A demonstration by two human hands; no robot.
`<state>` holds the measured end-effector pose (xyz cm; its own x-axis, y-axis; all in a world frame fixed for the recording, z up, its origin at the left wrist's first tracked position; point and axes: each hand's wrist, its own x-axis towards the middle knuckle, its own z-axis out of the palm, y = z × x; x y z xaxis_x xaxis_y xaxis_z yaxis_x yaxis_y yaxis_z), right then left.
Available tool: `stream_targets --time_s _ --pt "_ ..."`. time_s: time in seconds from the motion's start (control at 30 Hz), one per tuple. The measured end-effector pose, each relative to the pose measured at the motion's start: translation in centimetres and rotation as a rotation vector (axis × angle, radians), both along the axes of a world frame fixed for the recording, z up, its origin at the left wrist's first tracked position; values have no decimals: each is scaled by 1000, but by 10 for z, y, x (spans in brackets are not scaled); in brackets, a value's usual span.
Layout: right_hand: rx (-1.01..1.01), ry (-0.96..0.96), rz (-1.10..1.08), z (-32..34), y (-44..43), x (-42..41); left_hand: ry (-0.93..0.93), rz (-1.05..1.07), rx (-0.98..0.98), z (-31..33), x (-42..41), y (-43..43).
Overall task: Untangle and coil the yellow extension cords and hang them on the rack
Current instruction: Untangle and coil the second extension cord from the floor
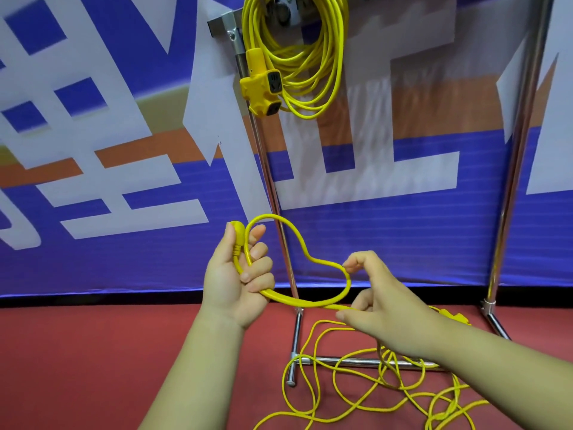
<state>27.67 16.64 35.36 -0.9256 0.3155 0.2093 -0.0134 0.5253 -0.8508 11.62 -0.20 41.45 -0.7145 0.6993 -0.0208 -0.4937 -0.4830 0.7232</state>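
Note:
My left hand (238, 274) grips the plug end (237, 226) of a yellow extension cord, together with the start of a small loop (297, 240) that arches to the right. My right hand (381, 302) pinches the same cord where the loop closes, thumb and forefinger around it. The rest of this cord (366, 386) lies tangled on the red floor below my right arm, with its yellow socket block (454, 316) partly hidden behind my right wrist. A second yellow cord (297, 54) hangs coiled on the rack's top bar, its socket block (262, 80) dangling at the left.
The metal rack stands in front of a blue, white and orange banner, with a left post (273, 187), a right post (511, 169) and a floor crossbar (350, 361). Red floor (93, 367) lies open to the left of my arms.

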Motion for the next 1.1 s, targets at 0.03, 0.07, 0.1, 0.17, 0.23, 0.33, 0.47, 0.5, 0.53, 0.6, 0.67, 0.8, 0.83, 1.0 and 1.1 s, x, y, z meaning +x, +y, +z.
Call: stream_targets --time_s 0.03,0.07,0.1,0.17,0.23,0.33,0.47,0.5,0.53,0.6,0.67,0.8,0.83,1.0,1.1 --pt "-12 -11 3 -1 0 0 3 0 -13 -2 -2 -1" --pt "-23 -22 8 -4 1 -1 12 0 -28 -3 -3 -1" --pt "-44 -32 19 -6 2 -1 23 -3 -46 -5 -4 -1" --pt "-119 -65 47 -9 5 -1 50 -47 -82 -8 -4 -1" --pt "-132 -85 44 -9 9 -1 104 -146 -141 -10 -2 -2" --pt "-126 3 -48 -2 19 -3 246 -318 -306 -14 7 0" --pt "-159 133 -54 17 26 -3 426 -457 -500 -22 22 11" --pt "-136 145 -41 21 26 -2 463 -480 -534 -24 24 14" --pt "-104 151 -28 23 26 -1 494 -504 -566 -26 27 17" --pt "-48 148 -3 26 24 0 545 -548 -627 -30 31 22" --pt "-1 128 12 27 24 0 578 -575 -664 -33 34 26" --pt "93 96 17 24 31 0 581 -570 -672 -34 36 32" --pt "71 95 21 24 33 0 571 -566 -668 -34 37 33" --pt "114 117 81 28 34 0 548 -567 -618 -37 42 39" --pt "132 91 119 30 35 1 551 -536 -577 -39 42 41"
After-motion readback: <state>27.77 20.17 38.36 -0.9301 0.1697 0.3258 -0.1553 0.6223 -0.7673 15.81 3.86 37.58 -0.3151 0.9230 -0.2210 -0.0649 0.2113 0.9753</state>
